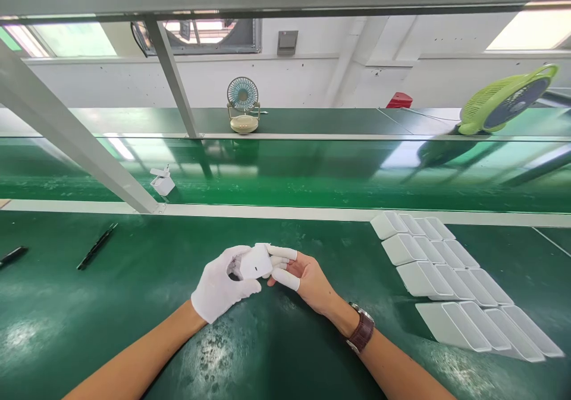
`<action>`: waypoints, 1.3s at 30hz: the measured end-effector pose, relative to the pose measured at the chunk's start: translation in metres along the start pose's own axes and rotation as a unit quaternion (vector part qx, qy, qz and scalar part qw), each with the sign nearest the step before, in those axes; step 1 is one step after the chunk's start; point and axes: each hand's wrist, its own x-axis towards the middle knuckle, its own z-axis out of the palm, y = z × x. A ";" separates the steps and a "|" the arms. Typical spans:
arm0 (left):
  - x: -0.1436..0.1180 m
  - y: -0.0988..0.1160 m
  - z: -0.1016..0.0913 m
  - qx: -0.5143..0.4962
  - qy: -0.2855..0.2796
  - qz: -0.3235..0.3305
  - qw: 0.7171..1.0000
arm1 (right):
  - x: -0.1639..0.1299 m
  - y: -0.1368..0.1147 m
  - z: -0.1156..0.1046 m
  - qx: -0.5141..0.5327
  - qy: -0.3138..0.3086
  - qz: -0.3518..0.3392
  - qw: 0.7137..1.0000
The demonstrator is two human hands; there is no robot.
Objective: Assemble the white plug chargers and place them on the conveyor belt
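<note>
**Both hands on one small white part at the green line**

Green fills nearly everything: the surface (111,328) under my forearms, then a glossy conveyor belt (312,174) beyond a pale rail, then a far shelf under the windows. A grey frame post (75,144) slants down to the rail on my left. On the far shelf stand a small blue desk fan (242,105) and, off to the right, a lime-green fan (504,99) tipped on its side.

To my right lie white trays (446,275), overlapping in four stepped rows. Their long compartments look bare, as far as I can tell from this angle. A lone small white charger-like unit (162,181) sits on the belt, well apart from me. Two thin black tools (97,246) lie on the surface at far left.

As for progress, I judge it early or mid-cycle: one piece is on the belt, one is in my hands, and nothing shows in the trays.

My left hand (220,284), in a white glove, is wrapped around the small white block (256,262), held just above the surface in front of me. My right hand (307,278), bare but for white finger cots, has a narrow grip, pinching the same block from the other side.
</note>
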 end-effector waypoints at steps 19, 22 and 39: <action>-0.010 0.016 0.002 -0.222 -0.134 0.053 0.964 | -0.005 0.010 0.012 -0.186 0.047 -0.120 0.974; -0.010 0.018 0.005 -0.246 -0.152 0.046 0.956 | -0.005 0.012 0.010 -0.186 0.067 -0.150 0.969; -0.005 -0.006 0.016 -0.151 -0.066 0.014 0.986 | -0.005 0.011 0.011 -0.233 0.108 -0.195 0.947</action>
